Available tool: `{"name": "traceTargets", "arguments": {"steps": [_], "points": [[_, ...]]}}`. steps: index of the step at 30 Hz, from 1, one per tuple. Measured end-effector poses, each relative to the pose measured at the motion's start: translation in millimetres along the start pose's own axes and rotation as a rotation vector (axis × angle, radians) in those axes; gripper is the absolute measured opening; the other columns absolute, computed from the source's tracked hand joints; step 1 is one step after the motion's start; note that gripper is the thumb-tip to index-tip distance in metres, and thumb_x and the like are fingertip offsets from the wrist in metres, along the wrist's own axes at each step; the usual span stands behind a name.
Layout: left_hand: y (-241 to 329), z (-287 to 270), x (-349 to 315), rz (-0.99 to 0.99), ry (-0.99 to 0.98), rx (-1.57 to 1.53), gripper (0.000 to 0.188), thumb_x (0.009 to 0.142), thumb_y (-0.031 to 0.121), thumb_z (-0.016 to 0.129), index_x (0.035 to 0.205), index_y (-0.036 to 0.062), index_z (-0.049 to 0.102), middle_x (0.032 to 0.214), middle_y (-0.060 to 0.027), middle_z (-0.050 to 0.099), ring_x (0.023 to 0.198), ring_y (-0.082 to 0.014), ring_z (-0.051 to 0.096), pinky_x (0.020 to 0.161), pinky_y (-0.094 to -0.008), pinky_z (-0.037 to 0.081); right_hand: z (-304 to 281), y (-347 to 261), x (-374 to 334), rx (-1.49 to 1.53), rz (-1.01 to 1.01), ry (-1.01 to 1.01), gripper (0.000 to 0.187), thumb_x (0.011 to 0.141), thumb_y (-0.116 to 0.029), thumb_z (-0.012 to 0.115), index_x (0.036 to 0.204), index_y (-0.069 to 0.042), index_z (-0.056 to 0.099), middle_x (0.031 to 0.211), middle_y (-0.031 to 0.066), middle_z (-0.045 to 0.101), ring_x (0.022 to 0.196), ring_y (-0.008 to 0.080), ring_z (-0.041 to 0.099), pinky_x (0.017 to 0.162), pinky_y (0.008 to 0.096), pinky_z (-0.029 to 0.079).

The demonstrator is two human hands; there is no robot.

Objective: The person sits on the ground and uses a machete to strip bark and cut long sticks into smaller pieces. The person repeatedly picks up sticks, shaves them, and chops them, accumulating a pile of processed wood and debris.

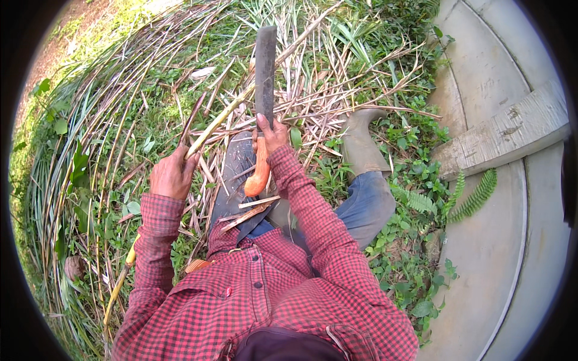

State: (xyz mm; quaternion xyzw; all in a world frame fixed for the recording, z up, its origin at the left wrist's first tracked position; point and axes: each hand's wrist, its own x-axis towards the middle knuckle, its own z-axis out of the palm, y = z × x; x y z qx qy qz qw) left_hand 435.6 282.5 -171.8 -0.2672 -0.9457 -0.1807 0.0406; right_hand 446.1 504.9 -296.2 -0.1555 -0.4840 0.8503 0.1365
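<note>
My left hand [173, 172] is closed around a pale yellow plant stalk [220, 121]. The stalk slants up and away to the right, passing behind a machete blade [265, 72]. A thin dark reddish strip [193, 118] also rises from beside the left thumb. My right hand [274, 133] grips the machete where the blade meets its orange wooden handle [257, 169]. The blade points away from me, and the rounded handle end hangs below the hand. Whether the edge touches the stalk I cannot tell. Under the hands, a dark sheet [232, 171] dotted with chips covers my leg.
Long cut stalks and leaves [72, 156] lie along the left. Dry strips and shavings [301, 108] litter the grass ahead. My booted foot [364, 141] rests at right. Beyond it are a wooden beam [506, 132], grey slabs [481, 259] and a fern [475, 195].
</note>
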Motion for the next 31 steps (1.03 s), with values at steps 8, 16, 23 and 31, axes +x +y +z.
{"name": "traceTargets", "arguments": {"steps": [8,16,23,31], "points": [[-2,28,-8,-0.086,-0.081,-0.046,0.026,0.083,0.032,0.052,0.09,0.0068,0.054,0.063,-0.0163,0.056,0.062,-0.0365,0.056,0.053,-0.0447,0.041,-15,11,-52,-0.54,-0.224,-0.139,0.03,0.082,-0.022,0.057,0.103,-0.001,0.055,0.065,0.005,0.055,0.055,0.0112,0.055,0.051,0.0268,0.046],[4,15,10,0.017,0.007,0.061,0.028,0.085,0.032,0.049,0.091,0.0054,0.05,0.067,-0.0171,0.058,0.064,-0.0373,0.056,0.055,-0.0472,0.041,11,6,-89,-1.121,-0.597,0.126,0.056,0.075,-0.01,0.056,0.127,-0.022,0.042,0.082,0.0096,0.051,0.071,0.0263,0.056,0.059,0.0361,0.047],[12,7,1,-0.045,-0.078,-0.044,0.032,0.085,0.034,0.049,0.09,0.0026,0.052,0.07,-0.0203,0.057,0.068,-0.0392,0.055,0.06,-0.0463,0.041,35,28,-52,-0.973,-0.688,0.262,0.055,0.068,-0.006,0.056,0.121,-0.012,0.044,0.089,0.0167,0.055,0.077,0.0362,0.058,0.065,0.0406,0.048],[40,3,12,-0.028,-0.093,-0.058,0.037,0.085,0.037,0.048,0.092,0.0012,0.053,0.072,-0.0225,0.058,0.072,-0.0397,0.056,0.062,-0.0467,0.041,40,13,-25,-0.818,-0.774,0.397,0.044,0.072,-0.009,0.055,0.116,-0.008,0.049,0.1,0.0181,0.06,0.083,0.033,0.062,0.071,0.0376,0.051]]}}
